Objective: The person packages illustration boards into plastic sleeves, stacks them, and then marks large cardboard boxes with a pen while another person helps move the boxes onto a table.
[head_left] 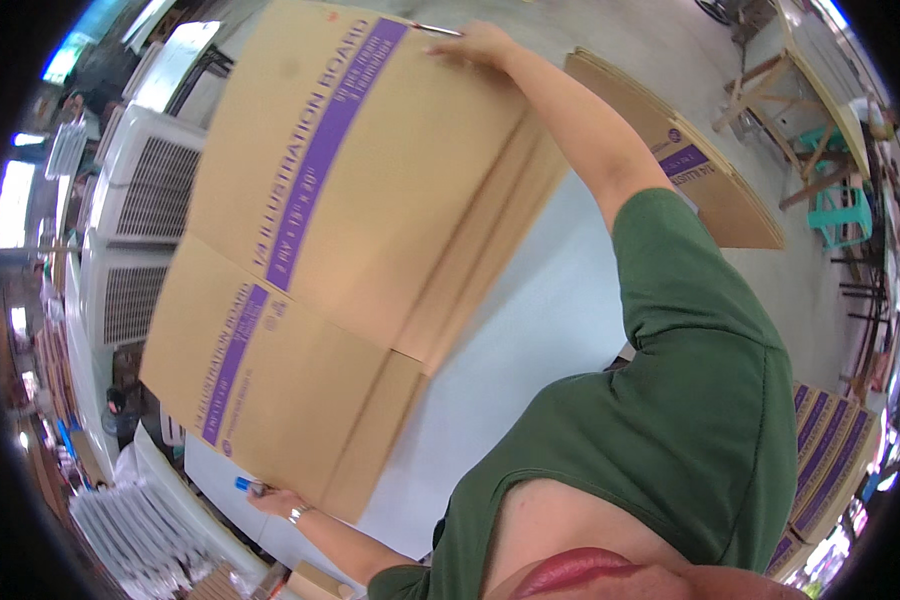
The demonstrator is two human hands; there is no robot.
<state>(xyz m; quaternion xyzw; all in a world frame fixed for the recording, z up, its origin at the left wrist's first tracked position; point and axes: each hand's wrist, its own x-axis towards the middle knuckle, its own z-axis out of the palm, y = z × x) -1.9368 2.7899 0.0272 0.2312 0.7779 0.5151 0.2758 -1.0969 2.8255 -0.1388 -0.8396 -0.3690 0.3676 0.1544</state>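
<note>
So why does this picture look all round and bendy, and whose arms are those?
The picture comes from a small camera worn on a person's head, looking down. Its lens sees very wide, so straight edges bend near the rim. That is the person's own green shirt at the bottom.

The left hand is at the near corner of a big flat brown cardboard box with a purple stripe, and it holds something small with a blue end. The right hand reaches to the far corner and holds a thin tool, too small to tell what. The cardboard lies on a white table. More flat boxes sit farther off, on the right.
</note>
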